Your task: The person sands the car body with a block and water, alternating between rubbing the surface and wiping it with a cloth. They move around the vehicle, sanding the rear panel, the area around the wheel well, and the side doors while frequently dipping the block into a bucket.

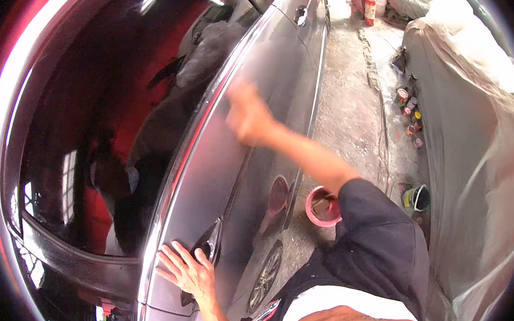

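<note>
A dark grey car door (211, 180) fills the middle of the view, with a hazy, dull look over its panel. My left hand (187, 271) lies flat on it with the fingers spread, beside the door handle (213, 244). Higher up, just below the window trim, my right hand (249, 117) is against the door. It looks curled and is blurred by motion. Anything held under its fingers is hidden.
A red-rimmed bucket (323, 206) stands on the floor beside the car, and a second bucket (416, 198) sits farther right. Several small cans (408, 112) line the foot of a draped cover (471, 149). A fire extinguisher (369, 10) stands at the back.
</note>
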Demonstrator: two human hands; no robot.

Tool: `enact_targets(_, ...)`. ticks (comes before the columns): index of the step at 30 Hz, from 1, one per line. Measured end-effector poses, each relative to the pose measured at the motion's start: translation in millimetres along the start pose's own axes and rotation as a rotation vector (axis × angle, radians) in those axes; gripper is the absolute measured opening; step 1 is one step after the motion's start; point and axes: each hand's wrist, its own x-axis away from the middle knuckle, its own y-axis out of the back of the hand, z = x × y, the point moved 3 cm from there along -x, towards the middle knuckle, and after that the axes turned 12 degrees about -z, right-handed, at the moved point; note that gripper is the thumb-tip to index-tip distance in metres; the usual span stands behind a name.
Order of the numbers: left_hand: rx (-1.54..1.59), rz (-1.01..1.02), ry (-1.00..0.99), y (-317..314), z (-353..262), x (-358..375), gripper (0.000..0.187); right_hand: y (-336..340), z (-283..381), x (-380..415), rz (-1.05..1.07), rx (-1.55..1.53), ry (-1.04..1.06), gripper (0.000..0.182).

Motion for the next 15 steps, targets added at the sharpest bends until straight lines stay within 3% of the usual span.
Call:
enact_targets(1,-0.022,-0.056,0.014,1.9,-7.4,-5.6,0.061,14.2,-52.7,-47.3,0.007,-0.238,-0.563,0.061)
enact_targets(2,-0.03,-0.046,0.025,-0.9,-13.6,-10.3,0.061,-1.3,-127.4,-61.5,-0.377,0.135,-0.598,0.061)
enact_targets(3,-0.081,-0.087,0.097,-0.5,-15.2,-16.9,0.063,-3.5,-141.3,-64.8,-0.362,0.192,-0.63,0.067)
enact_targets(5,-0.196,-0.158,0.239,-6.7,-21.3,-34.0,0.067,-2.6,-77.4,-34.4,-0.243,0.177,-0.438,0.067)
enact_targets(6,-0.229,-0.142,0.285,-7.7,-23.9,-33.8,0.067,-0.8,-23.7,3.4,-0.153,0.069,-0.247,0.064)
enact_targets(7,-0.262,-0.136,0.327,-10.7,-24.1,-34.2,0.067,-21.2,21.3,42.7,0.204,0.416,-0.085,0.061)
enact_targets(8,-0.274,-0.146,0.348,-12.6,-25.4,-33.9,0.069,-11.1,12.8,45.6,0.217,0.427,-0.089,0.061)
enact_targets(11,-0.266,-0.119,0.671,-25.4,-35.4,-31.4,0.078,12.2,5.6,55.1,0.468,-0.102,0.214,0.065)
enact_targets(13,-0.406,-0.139,0.69,-37.1,-39.2,-34.5,0.079,3.6,-122.5,3.8,-0.111,-0.106,-0.18,0.064)
enact_targets(15,-0.551,-0.187,0.755,-47.1,-38.3,-41.7,0.083,21.5,-246.0,-82.5,-0.286,0.034,-0.639,0.069)
